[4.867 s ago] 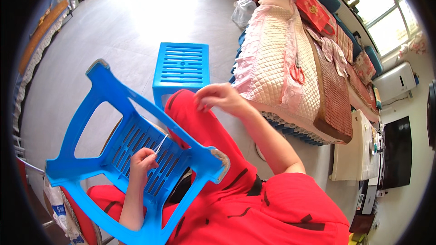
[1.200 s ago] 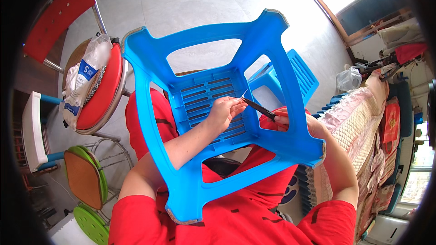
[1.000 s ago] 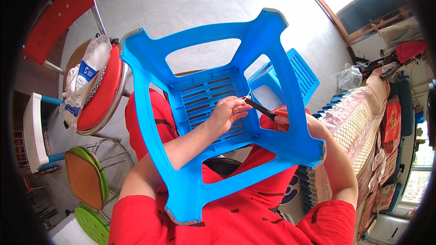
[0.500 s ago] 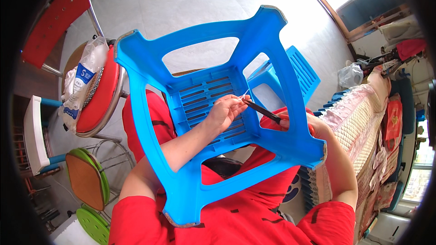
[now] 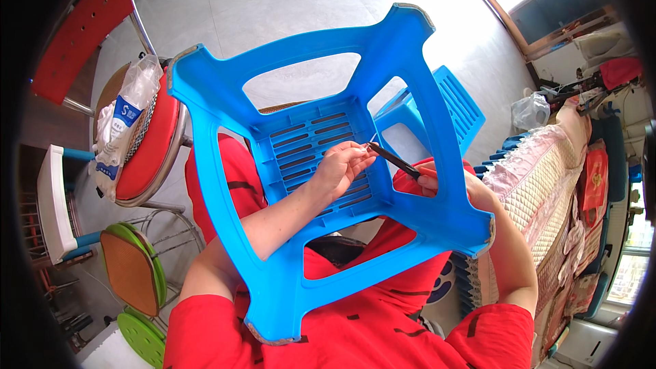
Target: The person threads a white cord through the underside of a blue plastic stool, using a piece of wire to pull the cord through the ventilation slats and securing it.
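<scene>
A blue plastic stool (image 5: 277, 304) lies upside down across my lap, its legs pointing up toward me and its slotted seat at the bottom. Inside its frame my left hand (image 5: 342, 169) pinches a thin white strip (image 5: 373, 138) between thumb and fingertips. My right hand (image 5: 428, 182) reaches through the opening on the stool's right side, partly hidden by the frame. It grips what look like scissors (image 5: 394, 160) with dark blades and an orange handle. The blade tips are right by my left fingertips, at the white strip.
A second blue stool (image 5: 456, 106) stands on the floor just beyond. To the left, a red chair seat (image 5: 147, 157) bears a plastic bag (image 5: 126, 113), with green round stools (image 5: 140, 335) below it. At right is a bed with a quilted cover (image 5: 536, 181).
The scissors' tips have shifted slightly up and left, closer to my left fingertips. My left hand stays nearly in place, and the stool has barely moved.
</scene>
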`<state>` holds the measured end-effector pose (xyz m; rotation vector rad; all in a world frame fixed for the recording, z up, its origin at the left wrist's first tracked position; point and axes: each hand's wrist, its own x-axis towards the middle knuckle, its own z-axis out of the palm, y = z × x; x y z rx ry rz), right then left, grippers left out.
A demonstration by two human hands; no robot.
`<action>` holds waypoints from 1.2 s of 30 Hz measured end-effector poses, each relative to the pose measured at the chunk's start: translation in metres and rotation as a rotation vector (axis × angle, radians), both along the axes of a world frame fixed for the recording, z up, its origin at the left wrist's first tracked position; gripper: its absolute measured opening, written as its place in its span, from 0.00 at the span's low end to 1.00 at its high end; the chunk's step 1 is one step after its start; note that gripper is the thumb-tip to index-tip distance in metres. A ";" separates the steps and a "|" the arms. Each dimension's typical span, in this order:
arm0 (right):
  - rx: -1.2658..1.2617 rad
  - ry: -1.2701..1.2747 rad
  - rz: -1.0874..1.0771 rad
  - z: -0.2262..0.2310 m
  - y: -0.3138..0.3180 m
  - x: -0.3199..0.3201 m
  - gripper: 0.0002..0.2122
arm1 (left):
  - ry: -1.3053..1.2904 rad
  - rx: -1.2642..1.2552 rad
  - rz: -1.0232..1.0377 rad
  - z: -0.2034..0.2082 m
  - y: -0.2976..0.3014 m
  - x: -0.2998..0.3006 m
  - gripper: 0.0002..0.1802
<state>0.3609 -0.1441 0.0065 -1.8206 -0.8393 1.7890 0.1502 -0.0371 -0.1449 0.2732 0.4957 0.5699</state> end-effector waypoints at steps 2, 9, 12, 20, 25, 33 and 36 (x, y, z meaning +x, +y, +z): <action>0.044 -0.039 -0.028 0.007 0.000 -0.010 0.16 | 0.006 0.000 0.003 0.000 0.001 -0.001 0.03; 0.128 -0.089 0.002 0.007 -0.002 -0.014 0.17 | 0.024 0.037 -0.018 0.001 0.002 0.000 0.03; 0.118 -0.008 0.009 0.002 -0.003 -0.007 0.18 | 0.050 0.052 -0.030 0.003 0.002 0.000 0.03; 0.149 -0.192 0.140 -0.007 -0.001 -0.004 0.20 | 0.087 0.068 -0.033 0.007 0.004 -0.003 0.04; 0.171 -0.121 0.186 -0.019 -0.004 0.011 0.22 | 0.079 0.069 -0.031 0.004 0.004 -0.001 0.04; 0.098 -0.118 0.157 -0.006 0.002 -0.001 0.19 | 0.087 0.060 -0.026 0.004 0.005 -0.002 0.04; 0.142 -0.145 0.207 -0.002 0.005 -0.004 0.17 | 0.093 0.076 -0.031 0.005 0.004 -0.002 0.04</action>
